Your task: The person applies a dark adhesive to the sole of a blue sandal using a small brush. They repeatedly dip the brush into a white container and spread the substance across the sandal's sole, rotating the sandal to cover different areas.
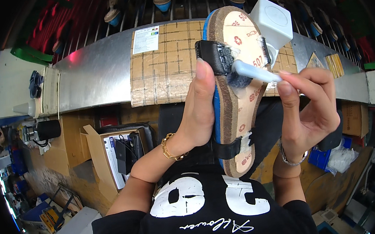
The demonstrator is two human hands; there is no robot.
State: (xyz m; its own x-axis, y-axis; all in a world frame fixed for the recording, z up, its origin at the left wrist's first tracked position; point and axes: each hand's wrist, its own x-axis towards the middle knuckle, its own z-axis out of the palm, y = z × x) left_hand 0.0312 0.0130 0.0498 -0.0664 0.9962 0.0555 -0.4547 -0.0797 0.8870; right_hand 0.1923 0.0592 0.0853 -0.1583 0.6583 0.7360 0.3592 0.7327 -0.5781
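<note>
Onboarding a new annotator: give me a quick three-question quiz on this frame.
1. True or false: the left hand holds the sandal sole with its underside toward the camera.
2. What does the right hand hold? A) scissors B) a white-handled brush C) a hammer
3. Fill in: the brush tip rests on the ____ strap end folded over the sole.

Key: 1 true. 2 B. 3 black.

Shoe factory workshop: metal conveyor, racked sandals, cardboard boxes.
</note>
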